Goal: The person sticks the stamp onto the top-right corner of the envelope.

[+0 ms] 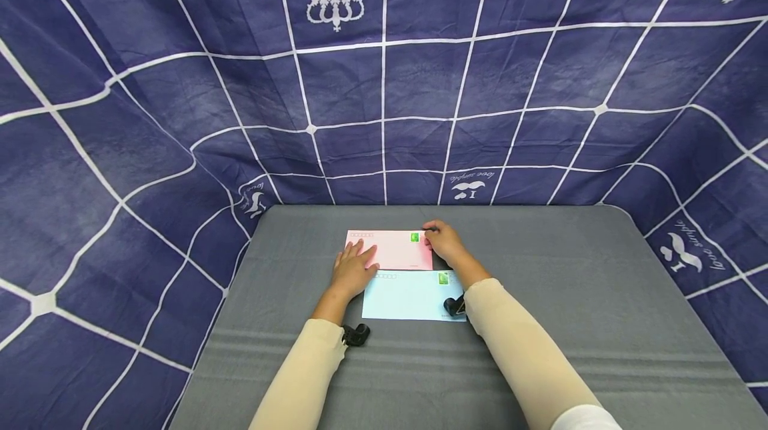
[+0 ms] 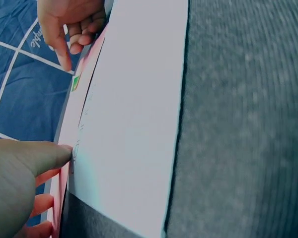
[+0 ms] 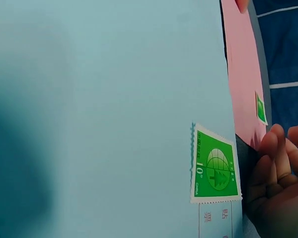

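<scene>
A pink envelope point(image 1: 396, 253) with a green stamp point(image 1: 415, 237) lies flat on the grey table, long side across. Just below it is a light blue envelope point(image 1: 405, 300), its own green stamp point(image 3: 216, 168) at the upper right. My left hand point(image 1: 354, 271) rests with spread fingers on the pink envelope's left part, thumb near the blue envelope's top left corner. At the pink envelope's upper right corner, my right hand point(image 1: 444, 242) has loosely bent fingers point(image 3: 270, 141) right at the edge.
Grey cloth covers the table point(image 1: 576, 297) around the envelopes. Behind and at both sides hangs a dark blue curtain point(image 1: 420, 83) with white lines. Black wrist cameras point(image 1: 357, 335) sit on both wrists, the right one over the blue envelope.
</scene>
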Action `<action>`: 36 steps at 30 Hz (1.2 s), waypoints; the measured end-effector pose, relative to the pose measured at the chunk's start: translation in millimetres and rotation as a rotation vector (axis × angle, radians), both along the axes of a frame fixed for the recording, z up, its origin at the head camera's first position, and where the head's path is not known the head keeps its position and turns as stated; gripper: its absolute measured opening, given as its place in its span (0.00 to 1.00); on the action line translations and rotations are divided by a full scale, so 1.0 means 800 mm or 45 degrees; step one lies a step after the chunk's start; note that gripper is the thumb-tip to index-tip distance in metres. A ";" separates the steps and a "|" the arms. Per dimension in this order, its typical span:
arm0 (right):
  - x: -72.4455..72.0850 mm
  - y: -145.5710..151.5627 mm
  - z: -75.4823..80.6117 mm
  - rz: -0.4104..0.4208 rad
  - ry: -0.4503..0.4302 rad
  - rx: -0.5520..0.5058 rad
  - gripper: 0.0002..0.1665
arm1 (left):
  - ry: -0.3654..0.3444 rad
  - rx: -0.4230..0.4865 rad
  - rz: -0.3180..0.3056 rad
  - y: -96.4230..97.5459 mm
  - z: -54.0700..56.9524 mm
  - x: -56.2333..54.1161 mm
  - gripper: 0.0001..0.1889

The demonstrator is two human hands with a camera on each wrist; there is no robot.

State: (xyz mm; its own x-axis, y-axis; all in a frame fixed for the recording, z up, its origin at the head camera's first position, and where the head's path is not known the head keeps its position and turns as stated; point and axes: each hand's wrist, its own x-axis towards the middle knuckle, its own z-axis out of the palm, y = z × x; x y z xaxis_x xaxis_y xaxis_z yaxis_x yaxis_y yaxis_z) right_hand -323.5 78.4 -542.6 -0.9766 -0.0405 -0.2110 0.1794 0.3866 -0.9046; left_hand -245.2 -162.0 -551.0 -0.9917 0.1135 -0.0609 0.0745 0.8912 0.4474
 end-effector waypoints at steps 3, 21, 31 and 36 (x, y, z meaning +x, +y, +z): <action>0.002 0.001 0.003 -0.007 -0.005 -0.064 0.15 | 0.054 0.039 0.050 0.003 0.000 -0.002 0.27; 0.018 0.026 0.016 -0.018 0.009 -0.201 0.19 | 0.460 0.322 0.253 0.007 -0.007 -0.001 0.14; 0.029 0.034 0.033 -0.039 0.020 -0.273 0.18 | 0.526 0.483 0.295 0.005 0.012 0.006 0.12; 0.036 0.038 0.040 -0.043 0.046 -0.316 0.17 | 0.510 0.565 0.284 0.004 0.021 0.011 0.12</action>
State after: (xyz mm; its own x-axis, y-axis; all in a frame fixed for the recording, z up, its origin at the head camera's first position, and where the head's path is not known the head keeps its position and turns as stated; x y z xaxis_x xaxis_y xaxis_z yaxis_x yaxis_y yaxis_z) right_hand -294.5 109.2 -510.3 -0.9850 -0.0537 -0.1637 0.1544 0.1461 -0.9771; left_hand -236.0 -158.8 -534.3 -0.9304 -0.1691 0.3251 0.1467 0.6410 0.7534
